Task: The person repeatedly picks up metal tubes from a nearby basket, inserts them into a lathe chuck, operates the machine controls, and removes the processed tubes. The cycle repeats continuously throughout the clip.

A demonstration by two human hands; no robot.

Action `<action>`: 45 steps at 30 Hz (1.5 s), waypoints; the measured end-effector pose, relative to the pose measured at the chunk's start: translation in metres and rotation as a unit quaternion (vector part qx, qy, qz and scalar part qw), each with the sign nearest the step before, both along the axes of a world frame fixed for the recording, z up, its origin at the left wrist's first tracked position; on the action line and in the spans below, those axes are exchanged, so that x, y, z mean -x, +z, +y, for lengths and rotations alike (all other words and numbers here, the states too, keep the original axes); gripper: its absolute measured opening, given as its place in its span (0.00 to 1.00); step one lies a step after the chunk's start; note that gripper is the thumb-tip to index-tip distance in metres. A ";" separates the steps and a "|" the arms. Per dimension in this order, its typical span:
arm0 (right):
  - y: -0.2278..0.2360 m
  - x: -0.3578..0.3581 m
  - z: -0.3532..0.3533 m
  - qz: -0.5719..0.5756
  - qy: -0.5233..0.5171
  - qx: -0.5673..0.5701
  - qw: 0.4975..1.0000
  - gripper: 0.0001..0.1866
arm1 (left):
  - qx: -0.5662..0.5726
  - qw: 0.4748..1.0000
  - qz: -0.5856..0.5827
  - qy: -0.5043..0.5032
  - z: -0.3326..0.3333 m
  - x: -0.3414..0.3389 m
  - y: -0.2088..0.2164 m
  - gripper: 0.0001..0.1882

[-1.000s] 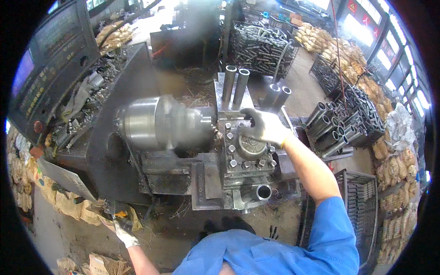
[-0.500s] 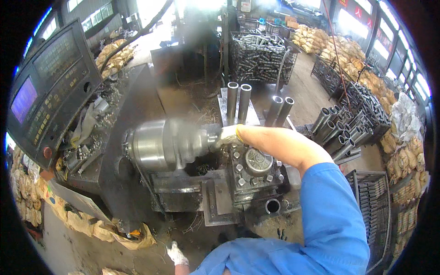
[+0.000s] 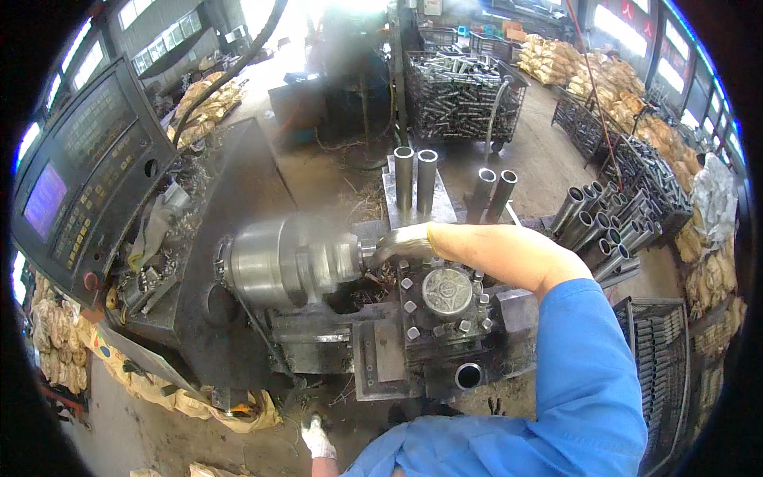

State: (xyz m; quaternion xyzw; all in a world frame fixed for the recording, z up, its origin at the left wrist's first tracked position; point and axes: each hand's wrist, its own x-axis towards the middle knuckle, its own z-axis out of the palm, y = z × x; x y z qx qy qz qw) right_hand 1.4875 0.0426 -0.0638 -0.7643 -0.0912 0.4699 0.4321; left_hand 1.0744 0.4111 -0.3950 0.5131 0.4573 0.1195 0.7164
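My right hand (image 3: 400, 243), in a grey-stained white work glove, reaches across the lathe with its fingers curled over the end of a short steel tube (image 3: 367, 253). The tube sticks out of the large round chuck (image 3: 274, 258); the fingertips are partly hidden behind the hand. Just below that hand sits the tool post (image 3: 447, 294) with its round cap and several square-headed bolts. My left hand (image 3: 318, 437), in a white glove, hangs low by my body, away from the machine. Its fingers are too small and foreshortened to read.
A control panel (image 3: 75, 179) with a lit screen stands at left. Upright steel tubes (image 3: 404, 179) stand on a plate behind the tool post; more tubes (image 3: 592, 226) lie bundled at right. Wire cages (image 3: 461, 107) of metal parts and stacked sacks (image 3: 584, 71) stand farther back.
My right hand has turned so its fingers bend down more over the tube end. The whole view has shifted slightly. My left hand stays low, in nearly the same place.
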 end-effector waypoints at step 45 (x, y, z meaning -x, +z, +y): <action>-0.038 -0.008 -0.190 -0.490 0.057 0.278 0.824 0.14 | -0.244 0.927 0.028 -0.285 -0.054 -0.043 0.102 0.10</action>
